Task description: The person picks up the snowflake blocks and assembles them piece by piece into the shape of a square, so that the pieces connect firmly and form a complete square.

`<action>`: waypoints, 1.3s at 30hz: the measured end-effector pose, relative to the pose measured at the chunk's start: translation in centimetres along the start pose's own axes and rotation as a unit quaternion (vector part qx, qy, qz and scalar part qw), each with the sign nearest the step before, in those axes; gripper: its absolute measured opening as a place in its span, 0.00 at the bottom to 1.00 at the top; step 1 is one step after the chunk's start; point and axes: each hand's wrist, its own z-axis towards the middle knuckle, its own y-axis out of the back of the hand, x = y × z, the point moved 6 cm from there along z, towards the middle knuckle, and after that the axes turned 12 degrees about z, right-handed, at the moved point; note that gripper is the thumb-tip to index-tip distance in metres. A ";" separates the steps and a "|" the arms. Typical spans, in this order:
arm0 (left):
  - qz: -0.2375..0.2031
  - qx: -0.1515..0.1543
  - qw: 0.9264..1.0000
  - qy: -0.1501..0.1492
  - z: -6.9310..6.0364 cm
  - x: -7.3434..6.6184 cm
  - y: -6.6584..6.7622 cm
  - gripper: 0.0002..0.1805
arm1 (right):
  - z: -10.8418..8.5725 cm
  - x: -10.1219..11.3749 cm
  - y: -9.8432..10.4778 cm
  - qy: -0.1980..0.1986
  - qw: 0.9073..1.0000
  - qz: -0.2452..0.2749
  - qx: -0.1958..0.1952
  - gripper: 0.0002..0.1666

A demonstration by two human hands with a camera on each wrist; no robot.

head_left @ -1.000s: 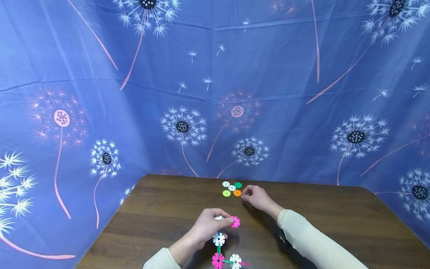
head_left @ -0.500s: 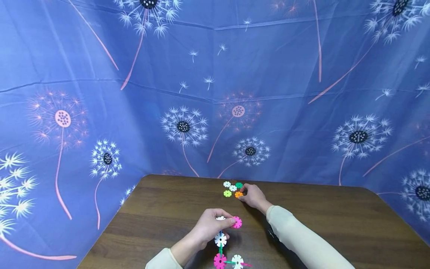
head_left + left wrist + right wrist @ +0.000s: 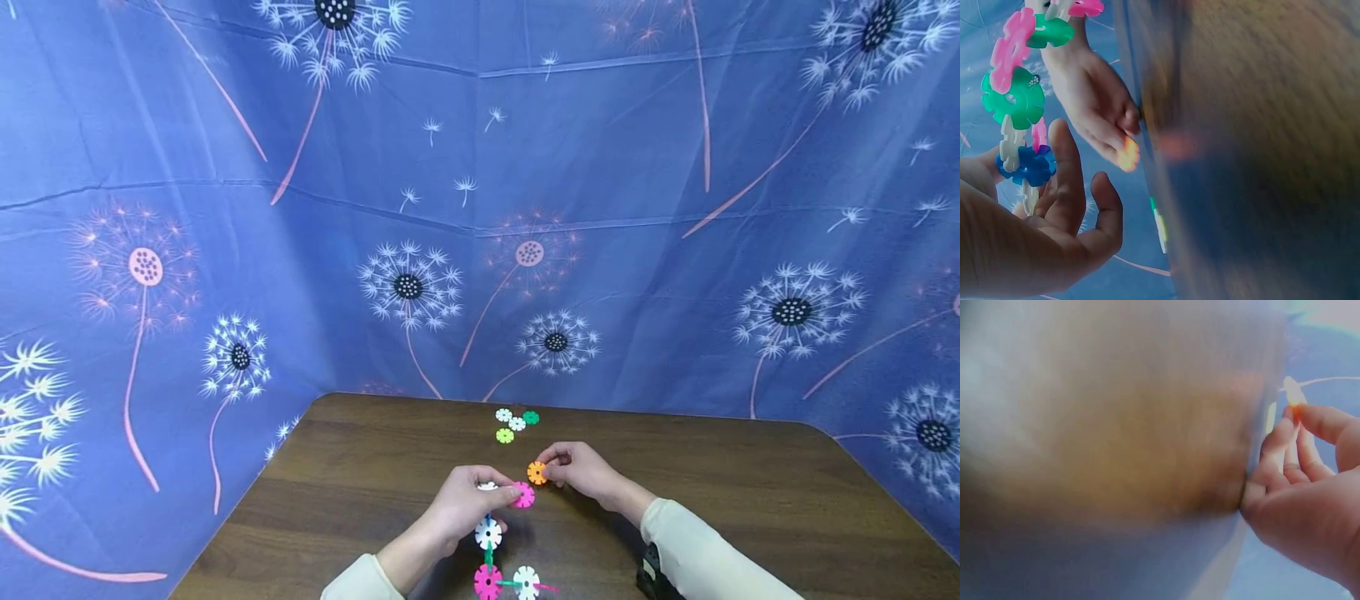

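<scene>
Blue flowered cloth (image 3: 637, 167) fills back of my feed. Wooden surface (image 3: 360, 450) below. My left grip (image 3: 467, 507) pinches chain of slotted discs (image 3: 481, 535), thumb against pink disc (image 3: 529, 497). My right grip (image 3: 583, 473) pinches orange disc (image 3: 532, 475) by rim. Four loose discs (image 3: 501, 437) lie farther off on surface. Orange disc near pink disc, apart from it; looks thin, light, stiff, perhaps slick. I judge rim best hold, outer slots left free; chain may flex at joints.
</scene>
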 end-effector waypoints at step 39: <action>-0.009 0.017 1.000 -0.003 -0.3 -0.3 -0.8 0.09 | -8.3 4.3 -3.5 0.084 0.988 0.132 -0.002 0.08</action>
